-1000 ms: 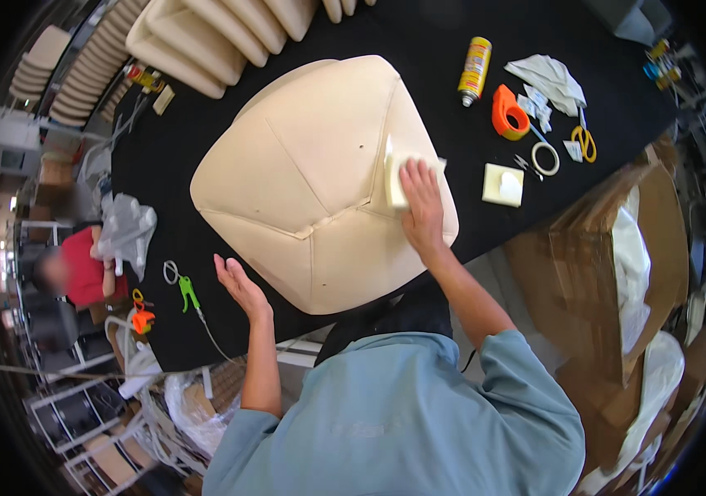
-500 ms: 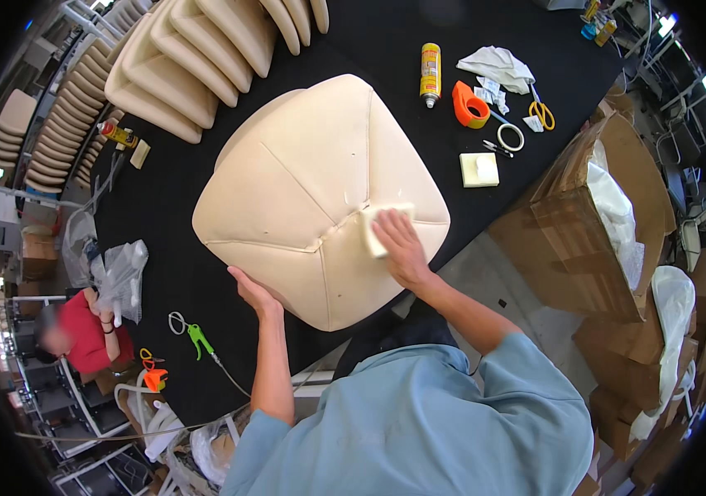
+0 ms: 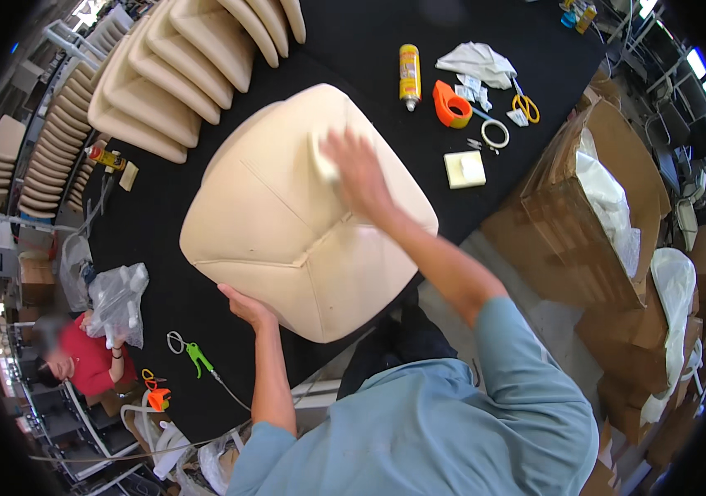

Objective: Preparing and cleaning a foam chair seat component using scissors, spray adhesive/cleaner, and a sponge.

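A cream padded chair seat (image 3: 245, 198) with stitched seams lies on the black-covered table, over another cream piece that shows behind its far left edge. My left hand (image 3: 249, 310) grips its near left edge, with some fingers hidden below the rim. My right hand (image 3: 357, 169), smeared by motion, presses a pale sponge (image 3: 323, 159) against the upper middle of the seat, right of a long seam. The hand covers part of the sponge.
Right of the seat lie a spray can (image 3: 409, 78), an orange tape dispenser (image 3: 450, 106), yellow-handled scissors (image 3: 525, 106), a white cloth (image 3: 478, 64) and a pale block (image 3: 464, 169). A green air gun (image 3: 197, 357) lies left. Cream chair parts (image 3: 196, 62) stand behind. A person (image 3: 88, 355) handles plastic.
My right hand has slid the sponge up and left across the seat, from the lower right panel to the upper middle. My left hand keeps its place at the edge.
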